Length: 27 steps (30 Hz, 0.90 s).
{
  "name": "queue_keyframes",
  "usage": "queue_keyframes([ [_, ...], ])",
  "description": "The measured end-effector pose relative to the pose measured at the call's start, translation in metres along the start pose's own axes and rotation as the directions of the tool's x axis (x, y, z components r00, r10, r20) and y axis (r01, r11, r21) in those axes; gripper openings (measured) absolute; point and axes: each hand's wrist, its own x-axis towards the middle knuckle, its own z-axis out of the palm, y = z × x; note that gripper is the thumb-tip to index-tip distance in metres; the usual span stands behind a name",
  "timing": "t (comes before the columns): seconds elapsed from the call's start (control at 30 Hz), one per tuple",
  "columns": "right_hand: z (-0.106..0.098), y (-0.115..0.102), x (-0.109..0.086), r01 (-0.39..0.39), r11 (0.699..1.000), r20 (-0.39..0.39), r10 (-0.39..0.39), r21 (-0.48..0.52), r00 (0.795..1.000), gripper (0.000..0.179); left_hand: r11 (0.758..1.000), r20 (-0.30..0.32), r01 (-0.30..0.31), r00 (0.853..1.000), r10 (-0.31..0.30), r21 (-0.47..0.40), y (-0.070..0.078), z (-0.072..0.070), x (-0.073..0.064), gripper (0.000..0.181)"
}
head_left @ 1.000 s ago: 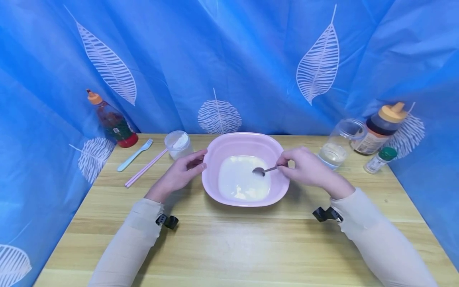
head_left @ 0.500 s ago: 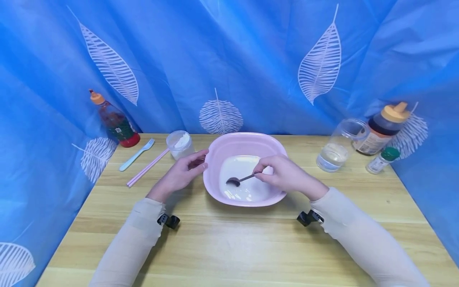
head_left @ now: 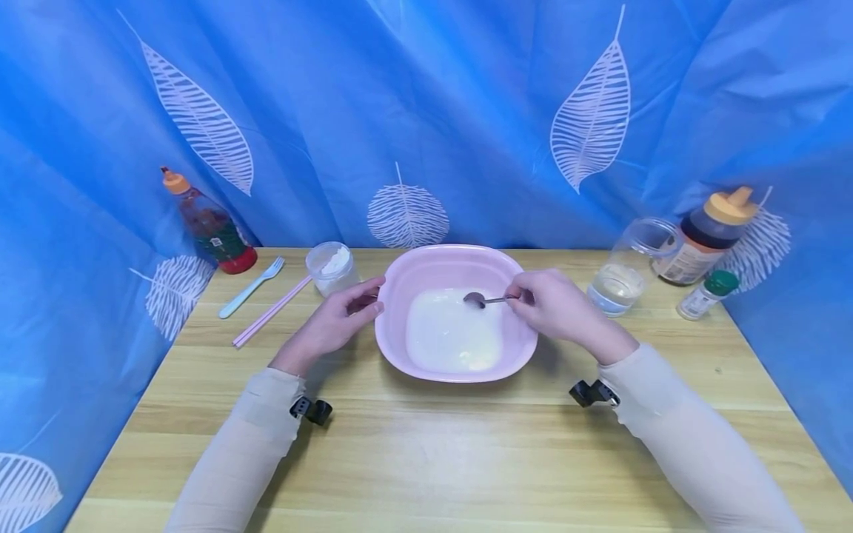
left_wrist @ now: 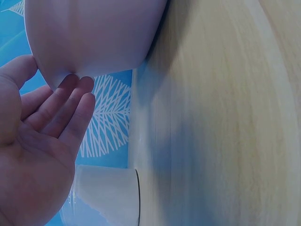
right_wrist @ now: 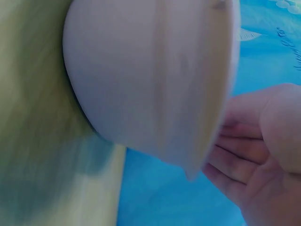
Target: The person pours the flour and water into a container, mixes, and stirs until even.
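A pink basin (head_left: pixel 456 374) holds a milky white liquid (head_left: pixel 453 333). My left hand (head_left: pixel 340 318) steadies the basin's left rim, thumb at the edge. In the left wrist view its outstretched fingers (left_wrist: pixel 70 106) touch the outer wall below the rim. Over the right rim, my right hand (head_left: pixel 549 303) pinches the handle of a small dark spoon (head_left: pixel 475 300), whose bowl points left at the surface of the liquid. In the right wrist view the basin wall (right_wrist: pixel 141 70) hides the spoon and the fingertips of the right hand (right_wrist: pixel 258 146).
Left of the basin are a tub of white powder (head_left: pixel 333 270), pink chopsticks (head_left: pixel 272 312), a light blue fork (head_left: pixel 252 287) and a red sauce bottle (head_left: pixel 216 229). On the right stand a jug of clear liquid (head_left: pixel 620 281), a dark sauce bottle (head_left: pixel 706 237) and a green-capped shaker (head_left: pixel 708 295).
My right hand swept the spoon left across the liquid, then back right and toward the far side of the basin. The left hand stayed at the rim.
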Motion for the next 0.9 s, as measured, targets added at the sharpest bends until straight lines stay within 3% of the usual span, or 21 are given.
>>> queue_keyframes([
  [0.2, -0.01, 0.005, -0.018, 0.099, 0.995, 0.019, -0.099, 0.021, 0.995, 0.01, 1.0, -0.004, 0.005, 1.0, -0.005, 0.0, 0.0, 0.001, 0.0, 0.056],
  [0.37, -0.009, 0.007, -0.032, 0.143, 0.984, -0.032, -0.14, 0.104, 0.99, 0.014, 1.0, -0.002, -0.001, 1.0, 0.001, -0.003, 0.001, 0.002, 0.0, 0.057],
  [0.57, -0.004, 0.014, -0.048, 0.109, 0.956, -0.164, -0.066, 0.271, 0.984, 0.007, 1.0, 0.004, -0.002, 1.0, 0.002, -0.009, 0.001, 0.001, -0.001, 0.057],
  [0.73, -0.002, 0.021, -0.06, 0.087, 0.938, -0.261, 0.003, 0.334, 0.965, 0.005, 1.0, -0.001, -0.003, 1.0, 0.003, 0.0, -0.001, 0.001, -0.001, 0.057],
  [0.9, -0.002, 0.025, -0.073, 0.046, 0.918, -0.286, 0.075, 0.395, 0.955, 0.013, 1.0, 0.0, -0.013, 1.0, 0.013, 0.002, -0.002, 0.001, 0.0, 0.057],
])
